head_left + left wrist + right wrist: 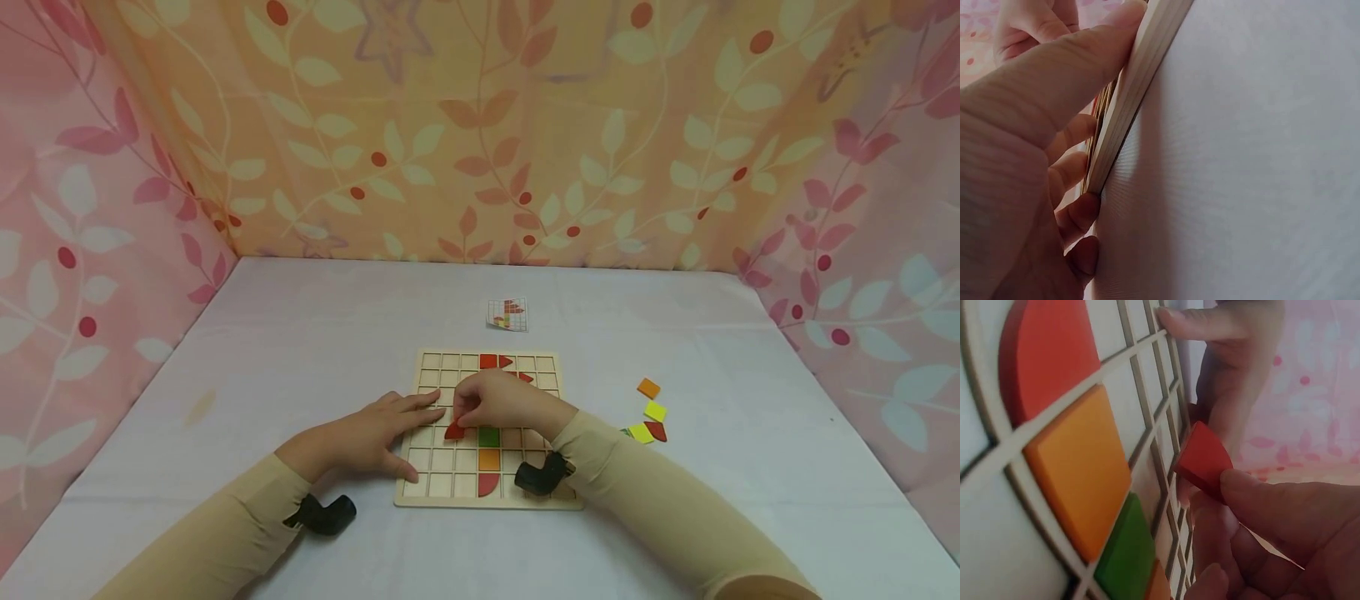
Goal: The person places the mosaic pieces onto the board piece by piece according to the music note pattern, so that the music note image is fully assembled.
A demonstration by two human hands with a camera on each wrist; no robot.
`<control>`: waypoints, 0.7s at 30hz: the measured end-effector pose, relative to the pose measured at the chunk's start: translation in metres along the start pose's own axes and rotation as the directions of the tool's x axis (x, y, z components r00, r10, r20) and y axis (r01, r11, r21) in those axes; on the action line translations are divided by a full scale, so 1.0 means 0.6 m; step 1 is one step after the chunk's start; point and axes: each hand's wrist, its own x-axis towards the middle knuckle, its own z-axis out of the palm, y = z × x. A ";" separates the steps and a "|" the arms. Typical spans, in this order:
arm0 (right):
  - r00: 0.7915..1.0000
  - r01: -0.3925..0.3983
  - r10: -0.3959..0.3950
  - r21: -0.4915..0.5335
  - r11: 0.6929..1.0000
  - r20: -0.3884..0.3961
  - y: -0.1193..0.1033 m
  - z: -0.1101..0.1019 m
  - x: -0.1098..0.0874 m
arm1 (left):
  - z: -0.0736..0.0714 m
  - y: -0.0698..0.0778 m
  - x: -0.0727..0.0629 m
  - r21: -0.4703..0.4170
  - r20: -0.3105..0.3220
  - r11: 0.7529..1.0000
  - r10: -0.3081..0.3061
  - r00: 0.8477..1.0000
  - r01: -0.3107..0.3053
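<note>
My right hand (504, 402) pinches a red quarter-round tile (1205, 461) between thumb and fingers, close over the left part of the wooden grid board (442, 502). Spread fingers of my left hand (367, 432) rest on the board's left edge, the thumb along its rim in the left wrist view. On the board a green square tile (489, 437), an orange square tile (489, 459) and a red rounded tile (488, 484) line one column. Toward the far side sit a red square tile (488, 361) and a red pointed tile (506, 362); my right hand hides cells between.
Loose tiles lie on the white table (720, 500) to the right: an orange square (648, 388), yellow squares (655, 412) and a red piece (656, 431). Beyond the board is a small printed pattern card (508, 314). Floral cloth (480, 133) walls the back and sides.
</note>
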 end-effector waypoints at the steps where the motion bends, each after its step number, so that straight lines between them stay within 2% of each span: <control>1: 1.000 0.003 -0.003 0.001 1.000 0.003 -0.002 0.002 0.002 | 0.000 0.000 0.000 0.001 -0.002 1.000 0.002 1.000 -0.002; 5: 1.000 0.007 -0.008 0.008 1.000 0.018 -0.010 0.004 0.009 | -0.002 0.000 0.000 -0.003 -0.004 1.000 0.008 1.000 -0.008; 14: 0.998 0.037 -0.037 0.002 0.999 0.043 -0.010 0.011 0.023 | 0.001 -0.006 -0.002 0.010 -0.046 0.997 0.071 0.996 -0.070; 21: 0.997 0.036 -0.037 0.015 0.999 0.065 -0.012 0.012 0.026 | 0.000 -0.007 -0.001 -0.003 -0.028 0.999 0.049 0.998 -0.050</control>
